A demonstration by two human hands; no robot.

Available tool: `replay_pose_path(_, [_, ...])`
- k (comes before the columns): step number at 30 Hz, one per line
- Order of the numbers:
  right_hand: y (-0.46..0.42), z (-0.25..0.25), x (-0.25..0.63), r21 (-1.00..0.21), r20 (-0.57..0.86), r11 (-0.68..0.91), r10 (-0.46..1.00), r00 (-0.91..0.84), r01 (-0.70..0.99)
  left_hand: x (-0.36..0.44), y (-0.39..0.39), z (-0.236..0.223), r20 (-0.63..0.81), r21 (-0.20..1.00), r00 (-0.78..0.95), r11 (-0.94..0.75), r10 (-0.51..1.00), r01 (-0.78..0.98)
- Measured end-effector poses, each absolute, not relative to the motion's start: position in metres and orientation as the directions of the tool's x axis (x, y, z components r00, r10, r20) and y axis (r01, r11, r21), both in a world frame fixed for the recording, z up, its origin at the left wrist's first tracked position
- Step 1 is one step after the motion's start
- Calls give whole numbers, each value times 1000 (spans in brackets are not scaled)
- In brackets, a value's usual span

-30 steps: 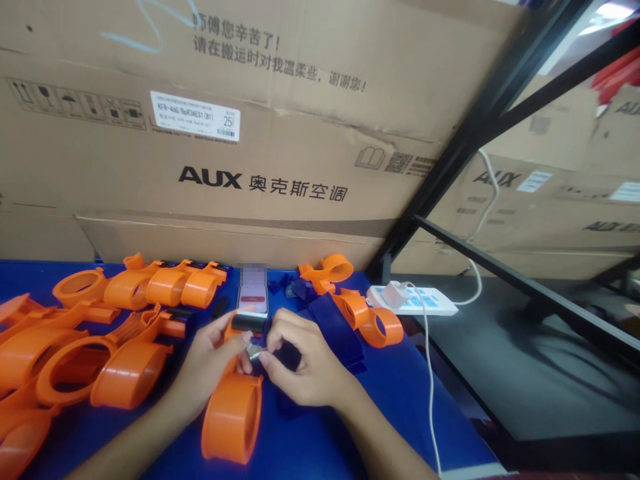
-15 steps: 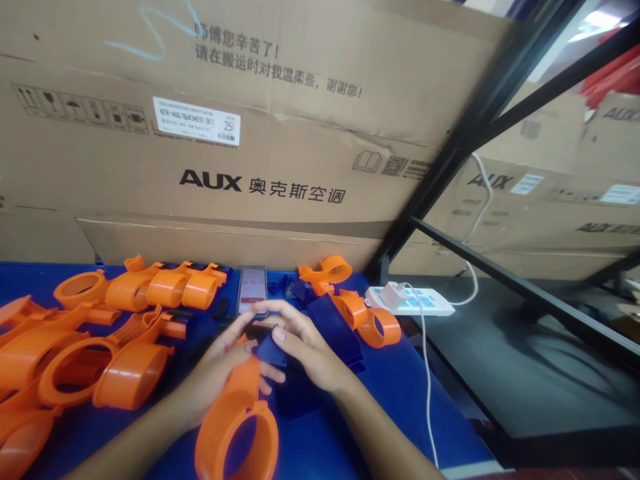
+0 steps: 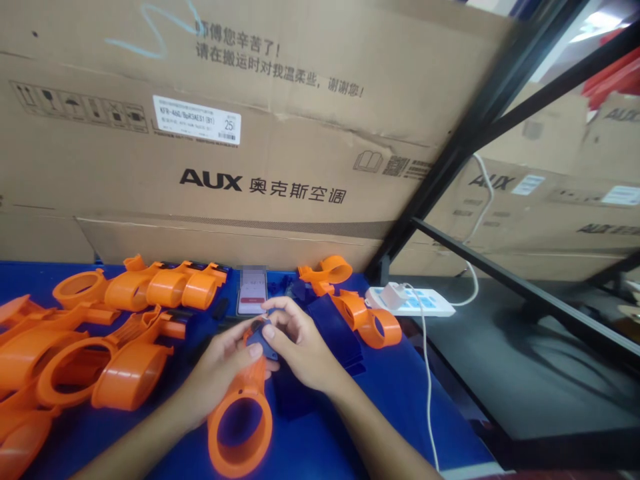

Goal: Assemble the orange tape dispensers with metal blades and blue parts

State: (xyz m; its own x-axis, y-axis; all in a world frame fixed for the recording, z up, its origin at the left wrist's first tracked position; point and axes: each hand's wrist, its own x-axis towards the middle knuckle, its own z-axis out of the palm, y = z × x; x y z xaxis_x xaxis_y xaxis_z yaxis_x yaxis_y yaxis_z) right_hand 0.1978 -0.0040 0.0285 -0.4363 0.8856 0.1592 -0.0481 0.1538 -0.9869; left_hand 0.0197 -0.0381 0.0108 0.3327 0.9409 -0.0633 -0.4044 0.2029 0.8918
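Gripping an orange ringed holder above the counter, the left hand is showing its ring, turned opening-first toward the viewer since a second ago, apparently giving the right hand, pinching a blue piece, access to the far end.

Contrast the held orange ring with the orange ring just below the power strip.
The held ring has its handle gripped by the left hand; the other ring lies on the blue table. The held ring's opening looks nearly round, the other ring's a narrower slanted oval. Both are orange.
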Motion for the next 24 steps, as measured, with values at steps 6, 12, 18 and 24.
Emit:
replay_pose_path(6, [-4, 27, 198, -982, 178, 189, 872, -456, -22, 20, -35, 15, -30, 911, 290, 145, 957, -385])
replay_pose_path(12, [5, 25, 202, -957, 282, 290, 921, -267, -11, 23, -35, 12, -112, 839, 239, 221, 965, -498])
replay_pose_path(18, [22, 35, 235, -572, 482, 469, 856, -187, 673, 9, -25, 20, -246, 700, 176, 300, 953, -648])
replay_pose_path(24, [19, 40, 242, -194, 282, 316, 925, -256, 929, 7, -21, 17, -271, 678, 110, 271, 956, -683])
